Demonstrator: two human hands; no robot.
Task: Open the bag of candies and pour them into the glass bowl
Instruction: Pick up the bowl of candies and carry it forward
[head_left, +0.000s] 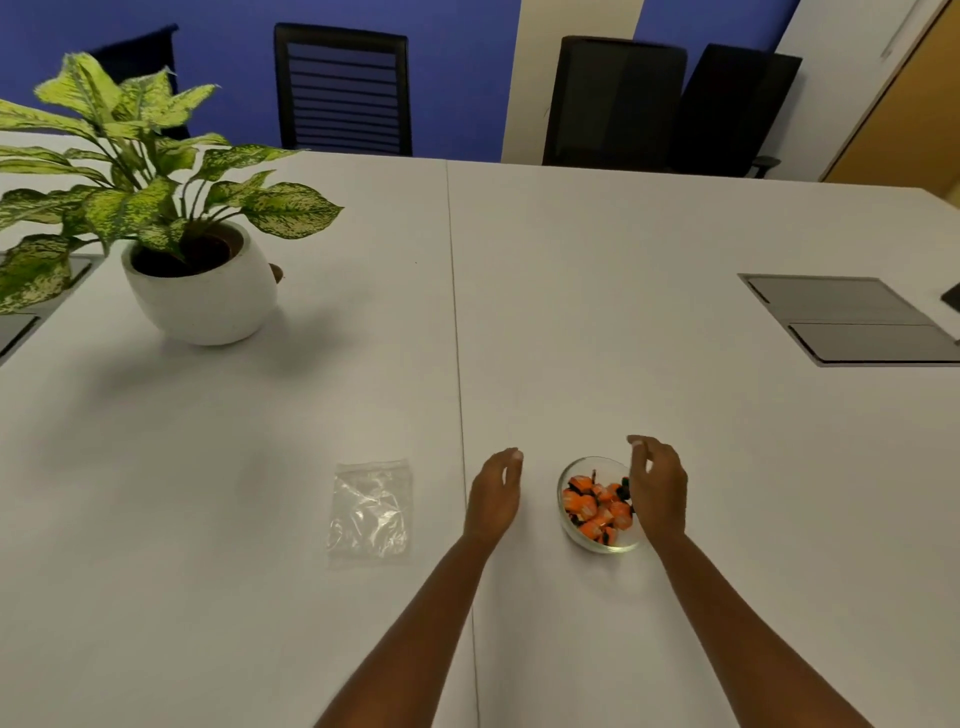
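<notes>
Where the room shows beyond the far edge, a blue wall and a pale panel stand behind three black office chairs, with a wooden door at the right. White counter: wide, matte, split by a thin seam running front to back; two grey flap panels set flush at the right, part of another at the left edge.

Potted plant: white round pot, speckled green leaves, far left, well apart from the work area.

Bag: clear plastic, flat and empty, lying left of the seam. No writing readable on it.

Glass bowl: small, clear, right of the seam, holding the candies, wrapped in orange with dark ends; any print is too small to read.

Left hand: grip spread, fingers loosely curved, holding nothing, between bag and bowl, just beside the seam.

Right hand: grip spread and empty, curled over the bowl's right rim, hiding that side; contact cannot be told.
</notes>
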